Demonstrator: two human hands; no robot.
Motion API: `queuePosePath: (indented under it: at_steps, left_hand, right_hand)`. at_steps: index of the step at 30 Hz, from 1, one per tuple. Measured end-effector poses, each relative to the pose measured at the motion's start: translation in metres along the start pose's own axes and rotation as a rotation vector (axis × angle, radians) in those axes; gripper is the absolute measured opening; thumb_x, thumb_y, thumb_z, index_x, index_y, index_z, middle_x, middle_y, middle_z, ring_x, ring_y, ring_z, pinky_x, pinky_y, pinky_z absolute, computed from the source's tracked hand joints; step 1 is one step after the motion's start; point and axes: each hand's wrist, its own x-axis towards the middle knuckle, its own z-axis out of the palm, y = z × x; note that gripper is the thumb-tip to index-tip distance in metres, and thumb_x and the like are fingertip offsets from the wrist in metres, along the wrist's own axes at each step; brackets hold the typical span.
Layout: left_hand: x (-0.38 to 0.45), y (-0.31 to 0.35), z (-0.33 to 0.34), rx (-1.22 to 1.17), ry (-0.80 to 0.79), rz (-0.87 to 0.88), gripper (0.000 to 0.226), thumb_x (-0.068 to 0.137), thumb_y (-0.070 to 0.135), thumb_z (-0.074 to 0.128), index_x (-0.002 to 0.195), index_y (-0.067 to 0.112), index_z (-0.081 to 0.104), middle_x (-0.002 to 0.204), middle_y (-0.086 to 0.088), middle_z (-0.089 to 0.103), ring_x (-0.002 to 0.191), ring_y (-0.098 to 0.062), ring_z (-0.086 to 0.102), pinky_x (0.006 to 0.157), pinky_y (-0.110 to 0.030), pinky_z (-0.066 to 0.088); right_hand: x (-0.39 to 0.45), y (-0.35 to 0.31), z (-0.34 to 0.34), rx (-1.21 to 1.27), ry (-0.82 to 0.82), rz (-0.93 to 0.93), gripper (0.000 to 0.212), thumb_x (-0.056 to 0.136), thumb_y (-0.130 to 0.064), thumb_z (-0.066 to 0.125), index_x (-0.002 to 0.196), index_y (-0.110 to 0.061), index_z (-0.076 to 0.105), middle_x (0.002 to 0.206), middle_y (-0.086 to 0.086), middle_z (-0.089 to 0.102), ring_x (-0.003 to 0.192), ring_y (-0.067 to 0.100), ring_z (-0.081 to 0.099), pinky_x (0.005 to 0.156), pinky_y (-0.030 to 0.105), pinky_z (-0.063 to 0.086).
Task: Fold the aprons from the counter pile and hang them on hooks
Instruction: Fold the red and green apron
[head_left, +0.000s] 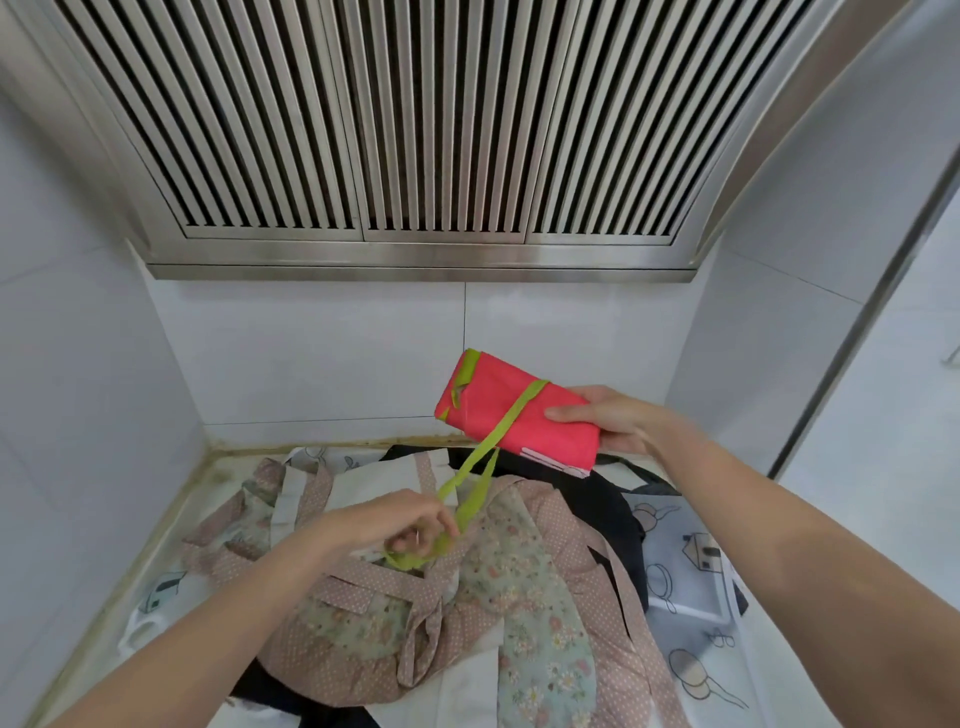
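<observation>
We see a pink apron (511, 410) folded small, held up with a green strap (480, 467) wrapped round it, above a messy pile of aprons (467, 597) on the counter.

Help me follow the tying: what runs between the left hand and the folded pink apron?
In the head view, the lime-green strap spans it: wrapped over the folded pink apron held by the right hand, it hangs down to the left hand, which pinches it.

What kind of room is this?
Probably a kitchen. A big steel extractor hood hangs over a counter boxed in by white tiled walls, and aprons lie piled there.
</observation>
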Motion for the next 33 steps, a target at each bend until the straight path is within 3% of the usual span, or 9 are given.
queuePosePath:
  at_steps: [2,4,7,10,14,25,28,31,33]
  left_hand:
    - [-0.002,-0.008,-0.013,-0.270,-0.193,0.051,0.045,0.087,0.029,0.062,0.130,0.021,0.050,0.112,-0.008,0.067,0.096,-0.026,0.063,0.084,-0.029,0.051]
    - [-0.007,-0.003,-0.031,-0.560,-0.241,0.150,0.073,0.071,0.045,0.078,0.134,0.024,0.048,0.133,-0.015,0.055,0.121,-0.032,0.054,0.096,-0.036,0.048]
    - [-0.013,0.016,-0.050,-0.744,-0.156,0.266,0.074,0.047,0.055,0.087,0.109,0.019,0.072,0.117,-0.018,0.065,0.103,-0.029,0.065,0.083,-0.034,0.055]
    - [-0.017,0.048,-0.052,-0.444,-0.132,0.248,0.069,0.055,0.060,0.080,0.114,0.026,0.068,0.121,-0.008,0.064,0.108,-0.023,0.063,0.092,-0.036,0.050]
    - [-0.011,0.086,-0.048,-0.008,-0.064,0.121,0.050,0.082,0.018,0.068,0.126,0.027,0.046,0.120,-0.008,0.063,0.106,-0.022,0.064,0.094,-0.037,0.051]
    - [0.005,0.094,-0.043,0.044,-0.058,0.110,0.033,0.085,0.008,0.066,0.115,0.018,0.059,0.116,-0.007,0.066,0.105,-0.025,0.064,0.094,-0.039,0.051]
    - [0.009,0.100,-0.048,0.143,0.074,0.117,0.035,0.083,0.009,0.069,0.114,0.022,0.059,0.112,-0.008,0.067,0.102,-0.027,0.065,0.092,-0.041,0.052]
    - [0.009,0.101,-0.066,0.038,0.310,0.112,0.025,0.083,0.004,0.068,0.100,0.022,0.062,0.108,-0.014,0.067,0.091,-0.031,0.066,0.084,-0.042,0.056]
    - [0.007,0.099,-0.084,-0.100,0.452,0.116,0.020,0.084,0.003,0.067,0.095,0.018,0.062,0.107,-0.018,0.065,0.084,-0.031,0.064,0.084,-0.043,0.054]
  right_hand:
    - [-0.006,-0.018,0.004,-0.088,-0.095,-0.017,0.048,0.068,-0.020,0.073,0.112,-0.016,0.057,0.105,0.004,0.068,0.088,0.014,0.069,0.073,0.025,0.057]
    - [-0.010,-0.034,0.009,-0.218,-0.165,-0.009,0.036,0.080,-0.011,0.066,0.115,-0.016,0.057,0.105,0.001,0.068,0.088,0.011,0.069,0.076,0.023,0.056]
    - [-0.014,-0.050,0.019,-0.438,-0.235,0.016,0.028,0.089,-0.006,0.059,0.114,-0.017,0.058,0.107,-0.001,0.067,0.093,0.012,0.066,0.082,0.024,0.054]
    - [-0.015,-0.058,0.037,-0.644,-0.284,0.009,0.025,0.087,-0.006,0.064,0.109,-0.016,0.061,0.102,-0.003,0.067,0.089,0.011,0.065,0.079,0.022,0.054]
    - [-0.015,-0.064,0.060,-0.882,-0.271,-0.061,0.020,0.082,-0.011,0.072,0.099,-0.019,0.067,0.092,-0.007,0.068,0.080,0.006,0.065,0.072,0.020,0.053]
    - [-0.019,-0.068,0.062,-0.900,-0.217,-0.106,0.020,0.081,-0.017,0.073,0.099,-0.019,0.065,0.093,-0.007,0.067,0.082,0.008,0.065,0.070,0.019,0.054]
    - [-0.015,-0.063,0.061,-0.941,-0.065,-0.186,0.033,0.082,-0.023,0.073,0.111,-0.014,0.060,0.104,-0.002,0.062,0.091,0.014,0.061,0.075,0.024,0.053]
    - [-0.008,-0.053,0.056,-0.709,0.330,-0.321,0.054,0.082,-0.034,0.072,0.124,-0.010,0.048,0.121,0.003,0.050,0.104,0.017,0.050,0.086,0.029,0.044]
    - [-0.007,-0.046,0.056,-0.537,0.336,-0.239,0.059,0.081,-0.045,0.069,0.122,-0.007,0.050,0.124,0.002,0.051,0.110,0.016,0.049,0.095,0.029,0.041]
